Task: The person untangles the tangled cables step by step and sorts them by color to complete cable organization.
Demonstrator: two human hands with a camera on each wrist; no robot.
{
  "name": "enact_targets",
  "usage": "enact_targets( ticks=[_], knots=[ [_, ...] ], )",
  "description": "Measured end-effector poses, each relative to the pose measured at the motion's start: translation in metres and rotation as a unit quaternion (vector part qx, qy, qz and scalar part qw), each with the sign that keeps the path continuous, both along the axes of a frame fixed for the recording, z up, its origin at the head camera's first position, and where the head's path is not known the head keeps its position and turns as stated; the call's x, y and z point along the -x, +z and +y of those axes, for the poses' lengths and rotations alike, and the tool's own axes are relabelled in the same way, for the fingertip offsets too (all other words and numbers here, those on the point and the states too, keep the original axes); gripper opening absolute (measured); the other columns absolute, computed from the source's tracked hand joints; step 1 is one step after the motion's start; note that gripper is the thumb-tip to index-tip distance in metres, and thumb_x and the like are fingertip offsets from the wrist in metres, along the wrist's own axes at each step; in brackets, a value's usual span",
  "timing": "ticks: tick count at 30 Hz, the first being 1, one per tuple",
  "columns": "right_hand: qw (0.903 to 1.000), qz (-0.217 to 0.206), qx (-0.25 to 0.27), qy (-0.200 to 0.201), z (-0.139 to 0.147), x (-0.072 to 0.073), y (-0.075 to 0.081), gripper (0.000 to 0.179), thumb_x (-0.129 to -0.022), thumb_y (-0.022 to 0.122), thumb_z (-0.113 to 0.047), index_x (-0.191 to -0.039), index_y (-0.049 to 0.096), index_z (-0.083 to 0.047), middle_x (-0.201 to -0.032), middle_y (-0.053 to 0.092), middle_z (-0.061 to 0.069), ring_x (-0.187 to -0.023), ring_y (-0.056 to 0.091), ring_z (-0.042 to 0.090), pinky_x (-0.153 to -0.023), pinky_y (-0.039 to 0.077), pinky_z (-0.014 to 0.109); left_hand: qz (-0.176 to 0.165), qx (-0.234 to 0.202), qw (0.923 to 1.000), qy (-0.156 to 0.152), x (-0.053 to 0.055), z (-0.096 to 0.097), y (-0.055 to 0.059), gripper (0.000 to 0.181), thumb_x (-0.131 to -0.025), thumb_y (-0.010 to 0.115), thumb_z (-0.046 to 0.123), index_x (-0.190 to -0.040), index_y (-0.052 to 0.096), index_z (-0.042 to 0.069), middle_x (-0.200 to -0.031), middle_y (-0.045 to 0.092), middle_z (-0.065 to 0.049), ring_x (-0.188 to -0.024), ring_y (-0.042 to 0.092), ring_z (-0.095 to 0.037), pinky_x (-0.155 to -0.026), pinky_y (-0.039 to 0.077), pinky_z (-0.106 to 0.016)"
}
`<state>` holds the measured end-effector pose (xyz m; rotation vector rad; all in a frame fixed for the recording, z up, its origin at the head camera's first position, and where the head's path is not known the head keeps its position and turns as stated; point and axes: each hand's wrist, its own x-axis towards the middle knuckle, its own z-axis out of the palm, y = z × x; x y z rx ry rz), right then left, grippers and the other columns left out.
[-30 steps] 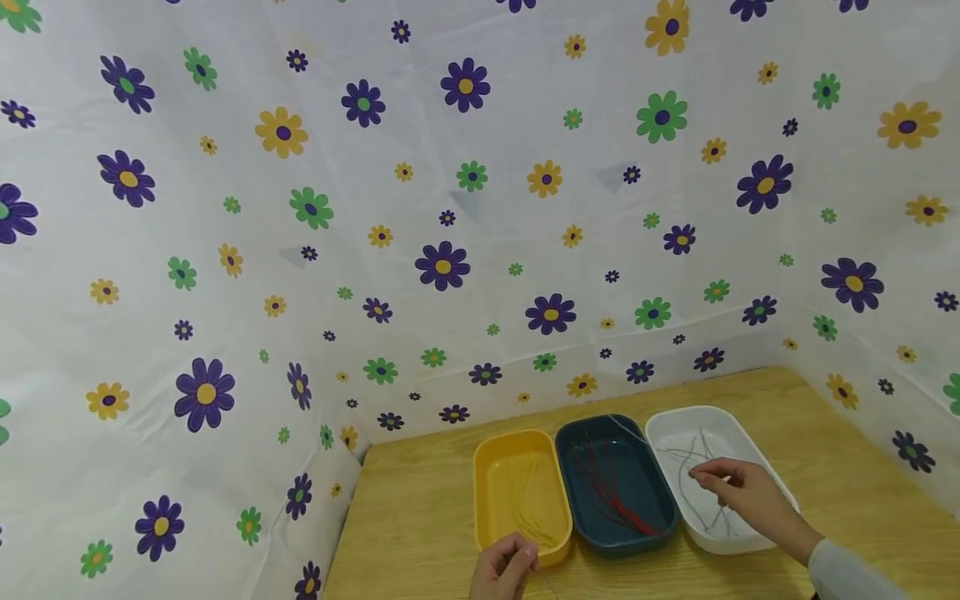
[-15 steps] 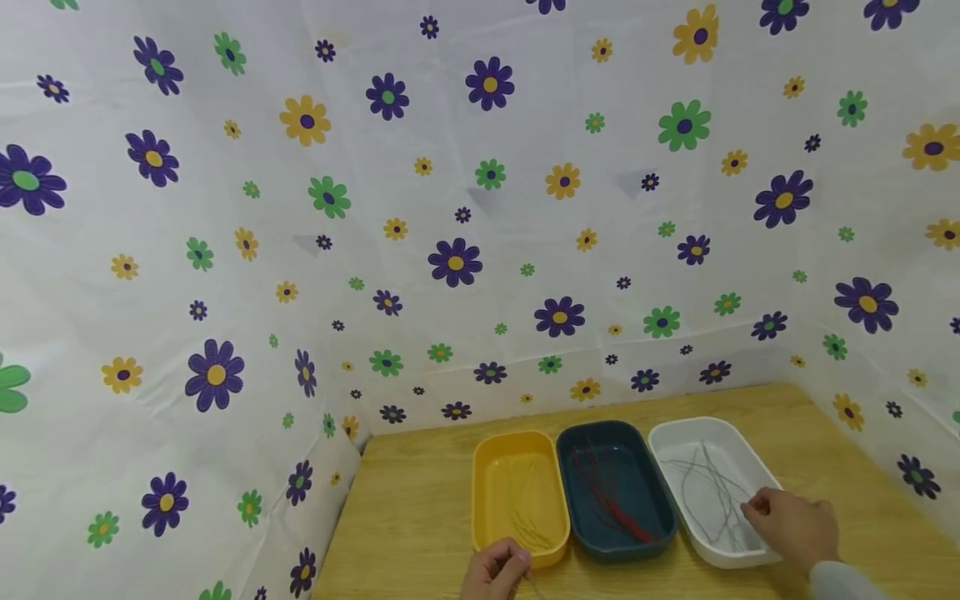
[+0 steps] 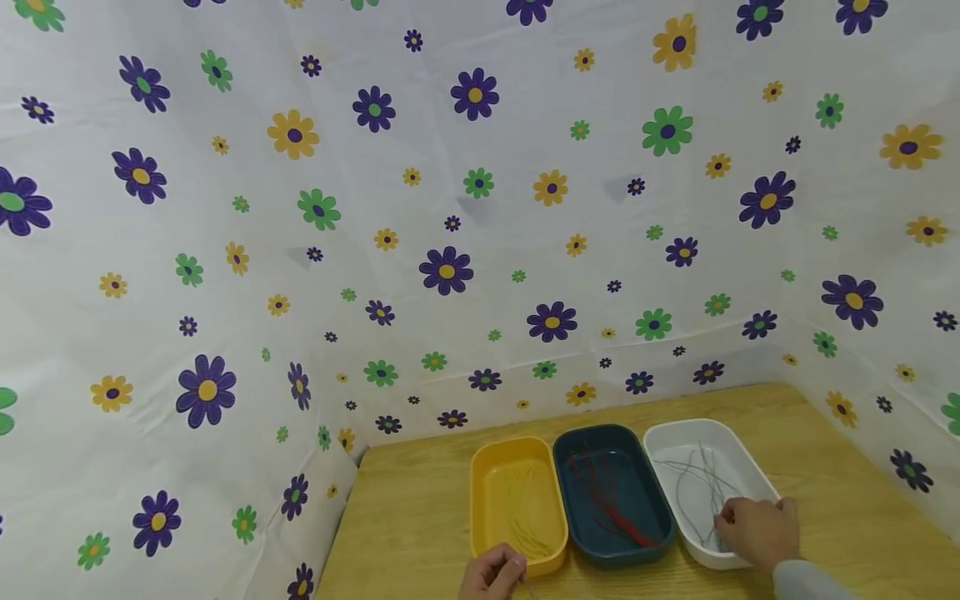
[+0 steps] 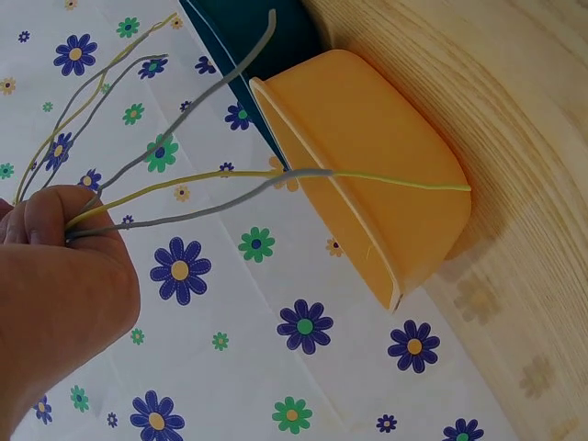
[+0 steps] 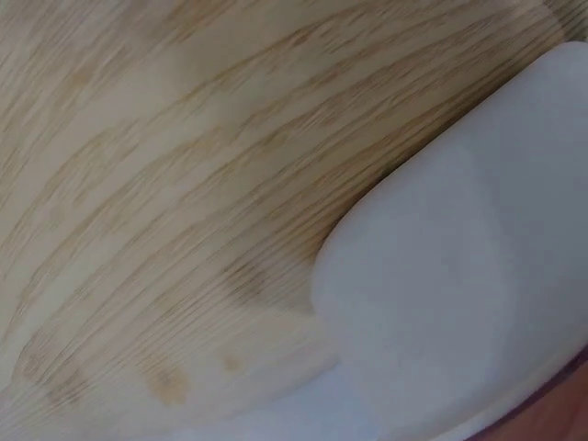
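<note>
My left hand [image 3: 492, 573] pinches a few grey and yellow wires near the front of the yellow tray. In the left wrist view, a grey wire [image 4: 188, 108] and a yellow wire [image 4: 193, 179] fan out from that fist, with more looping up behind it. My right hand [image 3: 761, 531] reaches over the front of the white tray [image 3: 742, 467], fingers bent down among the grey wires [image 3: 703, 475]. I cannot tell whether its fingertips pinch one. The right wrist view catches mainly the tray's outer wall [image 5: 441, 248].
Left of the white tray stand a dark blue tray [image 3: 637, 467] with red wires [image 3: 630, 531] and a yellow tray [image 3: 495, 483] with yellow wires [image 3: 528, 543]. They share a wooden table [image 3: 408, 500]. Flower-printed cloth [image 3: 420, 333] encloses the back and sides.
My right hand moved from above the white tray to its right front edge, then back left over the wires. A grey wire that reached over the blue tray no longer shows there.
</note>
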<state>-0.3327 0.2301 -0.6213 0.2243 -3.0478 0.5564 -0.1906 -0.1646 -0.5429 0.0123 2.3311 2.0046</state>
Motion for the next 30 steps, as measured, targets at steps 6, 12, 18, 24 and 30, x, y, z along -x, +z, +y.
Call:
enact_targets(
  ticks=[6, 12, 18, 24, 30],
  knots=[
    [0.9997, 0.005, 0.025, -0.005, -0.012, 0.002, 0.001, 0.016, -0.093, 0.066, -0.028, -0.085, 0.073, -0.016, -0.071, 0.068, -0.006, -0.069, 0.06, 0.017, -0.088, 0.031, 0.061, -0.014, -0.005, 0.9999, 0.007, 0.002, 0.002, -0.003, 0.041, -0.101, 0.06, 0.023, -0.097, 0.06, -0.017, -0.065, 0.049, 0.003, -0.057, 0.042, -0.007, -0.055, 0.037, -0.018],
    [0.9995, 0.002, 0.03, -0.007, -0.013, 0.002, 0.001, 0.016, -0.093, 0.066, -0.027, -0.086, 0.072, -0.014, -0.071, 0.067, -0.006, -0.067, 0.06, 0.016, -0.088, 0.031, 0.061, -0.016, -0.002, 0.9998, 0.013, 0.002, 0.001, -0.003, 0.043, -0.101, 0.061, 0.024, -0.096, 0.061, -0.018, -0.065, 0.049, 0.003, -0.057, 0.042, -0.008, -0.055, 0.037, -0.019],
    [0.9991, 0.0, 0.041, 0.004, -0.012, 0.002, 0.001, 0.014, -0.093, 0.066, -0.026, -0.087, 0.072, -0.014, -0.073, 0.068, -0.007, -0.068, 0.06, 0.013, -0.084, 0.033, 0.057, -0.008, 0.006, 0.9999, 0.006, 0.003, 0.0, -0.001, 0.038, -0.102, 0.06, 0.022, -0.092, 0.062, -0.015, -0.064, 0.049, 0.004, -0.056, 0.041, -0.006, -0.055, 0.036, -0.018],
    [0.998, 0.033, 0.052, 0.014, -0.013, -0.001, 0.007, 0.013, -0.093, 0.065, -0.023, -0.087, 0.071, -0.013, -0.072, 0.065, -0.009, -0.069, 0.059, 0.012, -0.083, 0.034, 0.056, 0.006, 0.008, 0.9999, 0.006, 0.004, -0.001, 0.002, 0.037, -0.101, 0.061, 0.022, -0.091, 0.062, -0.014, -0.064, 0.049, 0.004, -0.054, 0.039, -0.006, -0.053, 0.035, -0.018],
    [0.9899, 0.111, 0.071, 0.052, -0.036, -0.015, 0.024, 0.01, -0.091, 0.071, -0.02, -0.081, 0.071, -0.02, -0.066, 0.058, -0.017, -0.064, 0.053, 0.002, -0.081, 0.034, 0.049, -0.014, 0.002, 0.9999, 0.002, 0.006, -0.001, 0.001, 0.034, -0.101, 0.062, 0.023, -0.088, 0.064, -0.008, -0.063, 0.049, 0.004, -0.056, 0.041, -0.007, -0.053, 0.036, -0.019]
  ],
)
